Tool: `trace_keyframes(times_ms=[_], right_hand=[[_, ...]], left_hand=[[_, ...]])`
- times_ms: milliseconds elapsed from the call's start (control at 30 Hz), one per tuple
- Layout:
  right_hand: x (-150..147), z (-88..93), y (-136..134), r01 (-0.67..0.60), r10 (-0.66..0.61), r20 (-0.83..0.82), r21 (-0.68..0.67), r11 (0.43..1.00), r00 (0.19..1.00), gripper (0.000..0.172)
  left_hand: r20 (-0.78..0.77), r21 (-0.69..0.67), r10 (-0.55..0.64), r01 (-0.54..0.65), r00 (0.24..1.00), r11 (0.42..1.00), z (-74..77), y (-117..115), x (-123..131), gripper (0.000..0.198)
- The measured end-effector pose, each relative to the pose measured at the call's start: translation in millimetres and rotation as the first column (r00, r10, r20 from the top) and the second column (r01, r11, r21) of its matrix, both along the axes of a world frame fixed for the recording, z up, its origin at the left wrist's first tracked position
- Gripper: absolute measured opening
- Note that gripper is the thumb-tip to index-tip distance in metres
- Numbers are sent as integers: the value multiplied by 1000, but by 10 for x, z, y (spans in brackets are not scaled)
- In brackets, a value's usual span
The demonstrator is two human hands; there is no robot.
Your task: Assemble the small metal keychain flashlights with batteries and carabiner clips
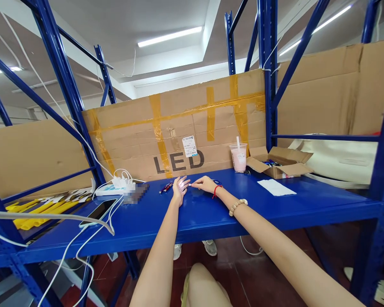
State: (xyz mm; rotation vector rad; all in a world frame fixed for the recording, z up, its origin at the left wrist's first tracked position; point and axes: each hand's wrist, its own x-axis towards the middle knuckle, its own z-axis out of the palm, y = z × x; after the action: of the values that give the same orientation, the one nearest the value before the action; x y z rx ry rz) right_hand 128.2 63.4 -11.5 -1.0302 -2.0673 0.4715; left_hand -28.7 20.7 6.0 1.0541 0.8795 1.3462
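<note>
My left hand (180, 190) is palm up above the blue shelf top, with its fingers stretched out and apart. Close beside its fingertips, my right hand (205, 184) pinches a small, thin, pale piece (190, 184), too small to name. Whether that piece touches the left fingers I cannot tell. Just left of my left hand lie a few small dark red, shiny pen-like items (166, 187). Behind my right wrist, more small dark items (216, 182) show in part.
A cup of pink drink (238, 156) and an open cardboard box (280, 164) of small items stand back right, near a white tissue (276, 187). Leftward are a phone (100, 212), white cables (92, 232) and a power strip (110, 189). Blue posts (270, 85) and cardboard (131, 128) enclose the shelf.
</note>
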Motion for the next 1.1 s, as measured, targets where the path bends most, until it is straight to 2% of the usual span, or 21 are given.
trace_keyframes(times_ms=[300, 733, 967, 1100], right_hand=[[0, -37, 51, 0, -1, -10, -39, 999, 1000, 49], [-4, -15, 17, -14, 14, 22, -12, 1000, 1000, 48], [-30, 29, -85, 11, -14, -20, -117, 993, 1000, 56], [-32, 38, -99, 13, -18, -37, -133, 991, 999, 56]], left_hand=[[54, -17, 22, -21, 998, 1000, -28, 35, 2, 49], [92, 4, -3, 3, 996, 1000, -68, 66, -36, 49], [59, 7, -21, 21, 998, 1000, -73, 67, -40, 52], [72, 1, -9, 9, 997, 1000, -79, 73, -36, 51]])
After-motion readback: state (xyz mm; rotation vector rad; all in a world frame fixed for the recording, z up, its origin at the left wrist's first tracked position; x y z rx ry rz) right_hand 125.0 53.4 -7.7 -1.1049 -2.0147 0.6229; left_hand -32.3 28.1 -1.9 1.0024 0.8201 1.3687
